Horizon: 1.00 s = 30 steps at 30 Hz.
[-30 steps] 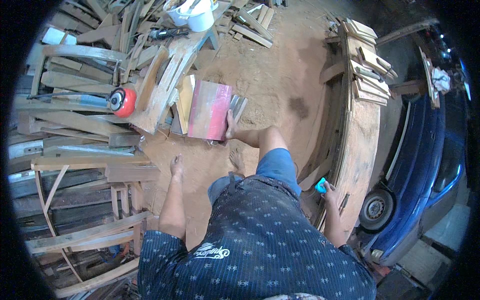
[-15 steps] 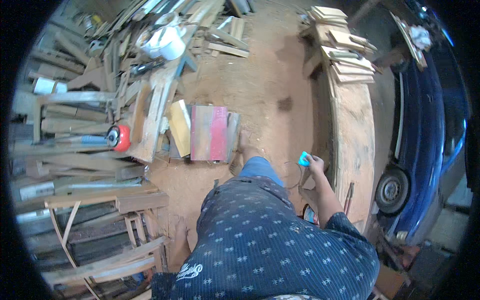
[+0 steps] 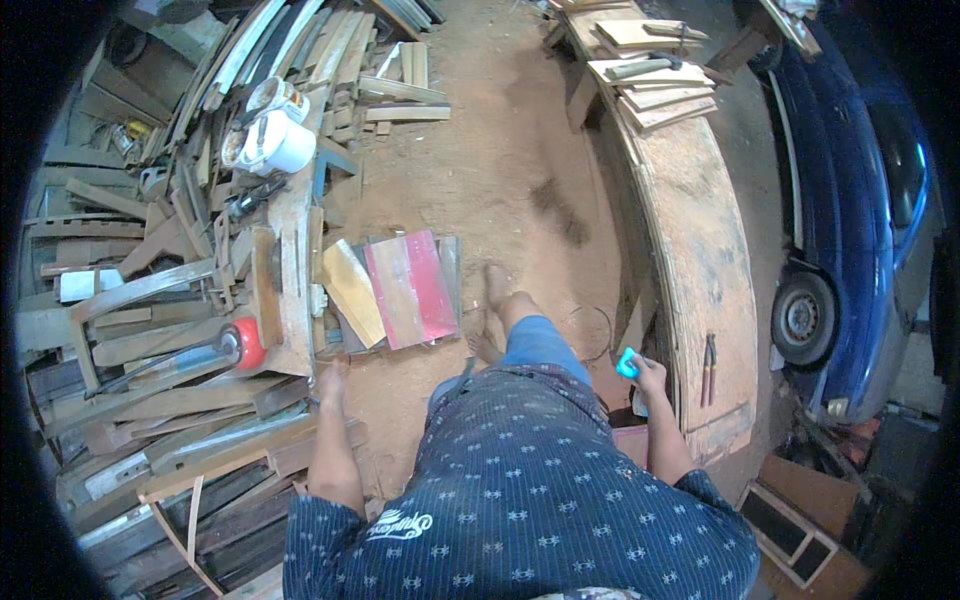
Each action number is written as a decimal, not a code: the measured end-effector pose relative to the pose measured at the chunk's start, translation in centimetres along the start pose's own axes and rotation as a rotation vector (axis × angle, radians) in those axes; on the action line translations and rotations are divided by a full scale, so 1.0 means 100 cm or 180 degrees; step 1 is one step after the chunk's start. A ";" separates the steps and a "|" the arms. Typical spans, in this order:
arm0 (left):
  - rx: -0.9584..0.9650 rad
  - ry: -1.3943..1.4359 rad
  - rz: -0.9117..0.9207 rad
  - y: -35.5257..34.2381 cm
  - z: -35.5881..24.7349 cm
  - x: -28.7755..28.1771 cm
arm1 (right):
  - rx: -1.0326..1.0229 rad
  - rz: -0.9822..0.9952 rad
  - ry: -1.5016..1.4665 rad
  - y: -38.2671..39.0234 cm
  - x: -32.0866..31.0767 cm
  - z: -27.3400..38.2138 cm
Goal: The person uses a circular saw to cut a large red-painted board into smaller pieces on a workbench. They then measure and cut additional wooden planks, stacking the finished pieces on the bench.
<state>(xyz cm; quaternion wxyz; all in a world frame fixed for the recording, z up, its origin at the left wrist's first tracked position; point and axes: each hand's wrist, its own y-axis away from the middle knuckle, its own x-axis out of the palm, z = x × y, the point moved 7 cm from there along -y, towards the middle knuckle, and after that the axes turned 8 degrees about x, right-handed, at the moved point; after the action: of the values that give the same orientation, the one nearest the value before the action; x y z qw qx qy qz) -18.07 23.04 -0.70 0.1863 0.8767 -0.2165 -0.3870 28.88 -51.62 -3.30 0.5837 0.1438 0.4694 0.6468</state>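
Observation:
My right hand (image 3: 650, 376) is closed round a small turquoise object (image 3: 627, 364), rounded and too small to identify surely. It is beside the left edge of the long wooden workbench (image 3: 690, 260). On that bench, to the right of the hand, lie pincers (image 3: 709, 370) with reddish handles. My left hand (image 3: 331, 384) hangs by the near end of the left bench (image 3: 292, 335), its fingers too small and unclear to read. Close by on that bench sits a red round-bodied thing (image 3: 248, 344) with a dark centre.
Red-striped boards (image 3: 412, 290) and a yellowish board (image 3: 354, 293) lie on a low stack ahead. White buckets (image 3: 280, 143) stand on the left bench. Timber offcuts (image 3: 150, 350) crowd the left. Cut boards (image 3: 665, 95) top the right bench; a blue car (image 3: 835, 200) stands beyond.
My view has shifted as I walk, and the benches sit lower in it. My left hand has come forward to the left bench's end. My right hand still holds the turquoise object.

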 end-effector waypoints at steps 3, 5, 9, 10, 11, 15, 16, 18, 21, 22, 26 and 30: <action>0.0216 0.1296 0.0664 -0.010 -0.173 0.109 | 0.0258 -0.0371 -0.0086 -0.005 -0.057 -0.008; 0.0532 0.0584 0.0675 -0.009 -0.251 0.137 | 0.0353 -0.0289 -0.0123 -0.024 -0.057 0.009; 0.0888 0.0375 0.0964 -0.032 -0.293 0.204 | 0.0193 -0.0212 0.0020 -0.050 -0.029 0.090; 0.0808 0.0387 0.1053 -0.026 -0.304 0.232 | 0.0119 -0.0312 0.0038 -0.065 -0.038 0.108; 0.0799 0.0096 0.1051 -0.030 -0.291 0.243 | -0.0019 -0.0257 0.0624 -0.066 -0.031 0.143; 0.0218 -0.0418 0.0896 -0.049 -0.184 0.279 | -0.0210 -0.0065 0.0288 -0.141 -0.010 0.206; -0.0029 -0.0388 0.0921 -0.047 -0.171 0.292 | -0.0239 0.0053 0.0249 -0.154 -0.009 0.224; -0.0372 -0.0441 0.1378 -0.043 -0.202 0.339 | -0.0342 0.0185 0.0395 -0.176 -0.013 0.277; -0.0982 -0.0480 0.2078 -0.004 -0.239 0.385 | -0.0607 0.0334 0.1002 -0.195 -0.012 0.357; -0.0725 -0.0255 0.1798 -0.001 -0.263 0.390 | -0.0654 0.0403 0.0967 -0.204 -0.007 0.375; -0.0270 0.0755 0.1003 -0.040 -0.359 0.411 | -0.0784 0.0821 0.0893 -0.222 0.054 0.486; -0.0653 0.0832 0.1176 -0.094 -0.408 0.437 | -0.1200 0.1109 0.0793 -0.254 0.120 0.582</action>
<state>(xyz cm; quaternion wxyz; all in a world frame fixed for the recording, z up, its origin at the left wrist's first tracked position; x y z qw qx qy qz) 41.65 14.53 -5.77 0.3684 0.8413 -0.3068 -0.2496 84.00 -18.49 2.84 0.4179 0.0306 0.3771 0.8260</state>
